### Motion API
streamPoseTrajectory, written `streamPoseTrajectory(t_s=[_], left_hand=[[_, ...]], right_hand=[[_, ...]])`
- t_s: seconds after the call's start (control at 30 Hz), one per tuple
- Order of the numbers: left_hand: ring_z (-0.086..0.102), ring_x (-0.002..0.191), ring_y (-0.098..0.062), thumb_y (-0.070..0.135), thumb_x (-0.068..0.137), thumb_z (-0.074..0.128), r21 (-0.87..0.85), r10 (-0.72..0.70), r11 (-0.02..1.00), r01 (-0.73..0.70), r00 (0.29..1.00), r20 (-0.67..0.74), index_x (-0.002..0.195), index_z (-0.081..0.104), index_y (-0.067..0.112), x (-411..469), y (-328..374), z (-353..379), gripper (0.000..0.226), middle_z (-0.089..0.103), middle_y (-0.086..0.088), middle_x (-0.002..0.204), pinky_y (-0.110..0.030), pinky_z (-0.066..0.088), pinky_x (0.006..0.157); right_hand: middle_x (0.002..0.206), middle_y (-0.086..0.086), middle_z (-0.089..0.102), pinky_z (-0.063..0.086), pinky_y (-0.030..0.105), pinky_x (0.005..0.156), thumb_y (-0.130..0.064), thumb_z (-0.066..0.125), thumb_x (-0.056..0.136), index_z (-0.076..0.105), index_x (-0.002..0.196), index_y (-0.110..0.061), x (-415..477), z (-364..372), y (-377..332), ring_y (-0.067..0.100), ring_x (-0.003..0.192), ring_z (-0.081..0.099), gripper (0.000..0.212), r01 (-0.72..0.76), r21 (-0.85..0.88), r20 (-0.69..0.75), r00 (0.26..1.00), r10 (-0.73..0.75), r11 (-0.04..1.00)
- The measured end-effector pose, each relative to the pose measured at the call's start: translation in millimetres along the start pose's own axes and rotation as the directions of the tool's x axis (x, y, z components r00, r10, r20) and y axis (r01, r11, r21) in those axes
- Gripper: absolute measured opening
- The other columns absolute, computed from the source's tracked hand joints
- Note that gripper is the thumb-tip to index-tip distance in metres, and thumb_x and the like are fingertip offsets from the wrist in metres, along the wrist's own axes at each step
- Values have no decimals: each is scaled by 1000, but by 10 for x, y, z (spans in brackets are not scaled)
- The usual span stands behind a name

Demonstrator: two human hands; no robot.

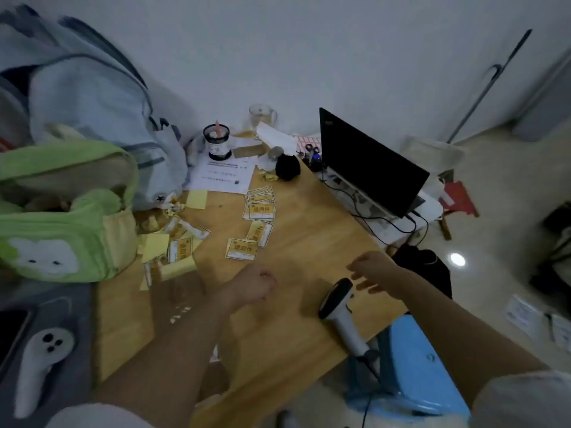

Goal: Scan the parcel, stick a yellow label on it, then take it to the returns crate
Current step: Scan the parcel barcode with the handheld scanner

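Hovering open-fingered at two o'clock of the scanner (338, 310), the right hand (369, 273) is empty, while the left hand (255, 285) curls closed, holding nothing visible.

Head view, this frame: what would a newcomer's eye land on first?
Probably the scatter of yellow labels across the middle of the wooden table, beside the green bag at the left edge. Next, the two bare forearms reaching in from below: the right hand spread open just above the handheld scanner, the left hand loosely curled. No parcel shows.
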State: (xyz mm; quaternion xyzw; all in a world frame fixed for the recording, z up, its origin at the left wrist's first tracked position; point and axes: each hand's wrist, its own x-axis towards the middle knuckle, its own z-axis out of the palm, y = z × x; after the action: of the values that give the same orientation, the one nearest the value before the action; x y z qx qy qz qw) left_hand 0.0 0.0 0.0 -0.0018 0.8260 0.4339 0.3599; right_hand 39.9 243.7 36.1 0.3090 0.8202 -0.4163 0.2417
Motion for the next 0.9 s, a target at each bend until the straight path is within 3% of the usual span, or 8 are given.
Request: streamPoseTrajectory(t_s=[0.17,0.3,0.4,0.5,0.57,0.7,0.83,0.9], left_hand=[[54,84,-12,20,91,53,-178,-30,983,35,999,31,99,65,18,168,-109,495,15,61,-2,98,-22,43,68],[51,104,-12,31,93,53,-205,-100,969,137,978,183,132,46,23,213,-190,988,40,53,1,123,-19,45,76],[50,120,-15,33,86,57,-212,-157,953,217,951,267,138,43,23,248,-271,1213,54,52,1,135,-32,43,103],[48,127,-16,33,85,58,-181,-174,955,234,940,295,139,43,26,258,-288,1296,57,52,2,139,-35,37,112],[49,126,-15,29,87,57,-191,-187,950,246,942,280,138,44,23,283,-282,1307,54,52,1,140,-30,36,110],[53,100,-10,20,90,55,-235,-162,947,220,956,244,127,53,13,295,-221,1258,38,61,-1,115,-20,41,89],[55,90,-11,27,86,56,-298,-163,932,208,972,170,100,60,25,260,-142,1123,15,60,3,98,-21,42,78],[55,90,-10,28,86,57,-328,-128,930,165,983,132,104,62,22,248,-105,1048,19,60,6,92,-20,44,78]], right_hand=[[103,19,54,48,42,69,-11,55,91,17,145,2,145,319,306,30,86,58,67,-116,64,-144,982,124,991],[126,19,57,49,38,86,-28,51,93,38,137,-1,178,642,549,29,104,59,53,-134,-136,-89,988,122,982],[100,7,57,45,31,74,-46,49,92,47,127,-7,220,785,718,23,86,55,52,-111,-198,-28,994,107,974],[87,1,53,40,28,62,-58,46,88,51,111,-15,245,816,796,15,69,47,49,-108,-216,-30,994,104,970],[104,5,63,41,28,69,-62,44,86,49,103,-20,302,827,819,20,82,56,46,-103,-217,-8,995,104,971],[126,11,62,46,29,82,-60,52,82,52,123,-14,365,855,820,27,109,61,61,-127,-163,-8,992,127,979],[110,5,66,49,29,75,-47,56,83,51,107,-20,369,850,772,21,86,60,37,-54,-218,-36,998,48,974],[88,-4,61,50,27,62,-35,62,76,47,101,-22,369,827,696,13,72,56,31,-4,-238,-70,997,-12,971]])
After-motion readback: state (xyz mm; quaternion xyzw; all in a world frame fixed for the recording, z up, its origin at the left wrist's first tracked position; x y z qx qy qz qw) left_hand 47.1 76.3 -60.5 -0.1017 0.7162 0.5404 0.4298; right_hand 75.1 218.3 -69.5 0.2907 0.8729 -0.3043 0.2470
